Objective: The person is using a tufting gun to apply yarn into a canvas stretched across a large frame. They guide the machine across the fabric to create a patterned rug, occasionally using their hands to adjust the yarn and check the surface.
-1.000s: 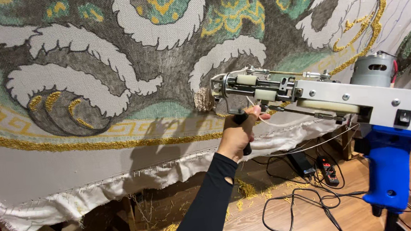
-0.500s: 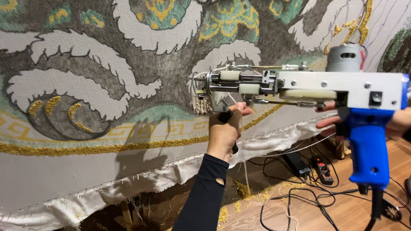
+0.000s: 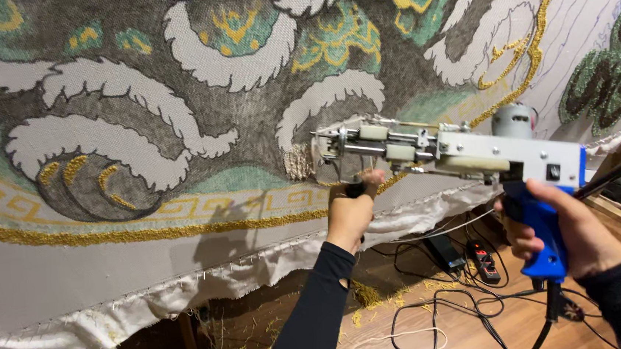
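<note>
While the tufting gun [image 3: 456, 152] sits right of the frame's centre, its needle end touches the stretched cloth [image 3: 174, 133]. Its blue grip is enclosed by the right hand [image 3: 562, 232] at the lower right, fingers wrapped tightly. From the bottom centre the left arm in a black sleeve rises steeply, and the left hand [image 3: 350, 212] is closed around the black front handle under the gun's nose. Cables [image 3: 454, 311] lie on the wooden floor below.

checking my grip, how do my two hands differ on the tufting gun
The left hand grips the thin black front handle under the nose, fist closed, arm reaching forward. The right hand wraps the thick blue rear grip, nearer the camera. Both wear dark sleeves and hold the same tufting gun.
</note>
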